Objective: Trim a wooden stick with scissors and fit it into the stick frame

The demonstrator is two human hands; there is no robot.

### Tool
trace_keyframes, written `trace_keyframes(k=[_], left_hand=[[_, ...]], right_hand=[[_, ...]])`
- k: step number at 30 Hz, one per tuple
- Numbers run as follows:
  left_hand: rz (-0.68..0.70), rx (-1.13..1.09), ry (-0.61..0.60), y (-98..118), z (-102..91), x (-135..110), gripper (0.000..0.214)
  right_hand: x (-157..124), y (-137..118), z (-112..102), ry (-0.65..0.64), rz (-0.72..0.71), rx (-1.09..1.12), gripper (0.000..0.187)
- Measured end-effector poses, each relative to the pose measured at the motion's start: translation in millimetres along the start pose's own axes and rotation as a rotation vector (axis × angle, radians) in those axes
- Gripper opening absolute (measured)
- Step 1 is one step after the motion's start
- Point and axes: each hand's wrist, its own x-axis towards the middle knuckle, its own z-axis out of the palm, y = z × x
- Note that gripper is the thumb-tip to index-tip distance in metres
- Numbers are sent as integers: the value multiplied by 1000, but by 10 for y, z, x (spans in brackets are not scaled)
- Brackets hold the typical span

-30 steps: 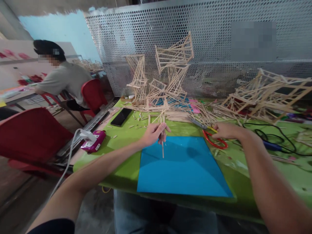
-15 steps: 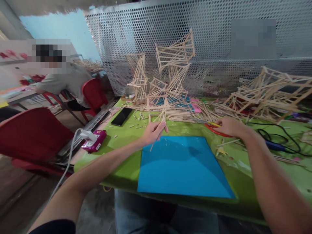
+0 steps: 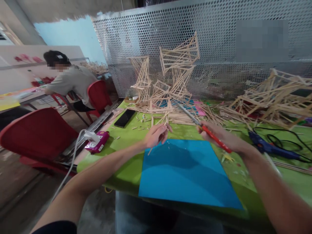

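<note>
Scissors (image 3: 211, 134), gripped in right hand (image 3: 223, 134), lifted leftward since the earlier frame.
Blue sheet (image 3: 185, 175), lower centre; stick (image 3: 149, 151), pinched by left hand (image 3: 156, 135), centre; loose sticks (image 3: 182, 118), beyond; towers (image 3: 177, 61), upper centre. Step, seemingly: bringing scissors to stick; a cut would call for opening them over a steadied stick.

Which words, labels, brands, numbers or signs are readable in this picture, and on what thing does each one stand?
No text can be read.
Scissors, glue gun, power strip: any print is too small or blurred.
Phone: dark screen, no text visible.
</note>
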Motion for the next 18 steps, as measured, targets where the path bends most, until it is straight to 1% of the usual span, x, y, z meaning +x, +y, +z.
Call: trace_keyframes(k=[1,3,6,10,14,16,18], left_hand=[[-3,-2,-1,-4,-3,-2,48],[6,-6,-4,-6,-2,-12,49],[35,-13,-3,12,20,-36,49],[28,-27,-20,51,57,-66,49],[-5,-30,-24,75,71,-73,50],[-24,-23,-19,77,70,-70,50],[-50,-16,-21,76,68,-65,49]], right_hand=[[-3,-52,65,-75,14,22,43],[-3,-129,181,-168,47,19,37],[2,-186,310,-220,67,-11,36],[18,-181,424,-231,35,47,38],[38,-186,464,-202,-30,116,40],[49,-222,457,-197,-1,132,40],[64,-268,450,-198,60,129,39]])
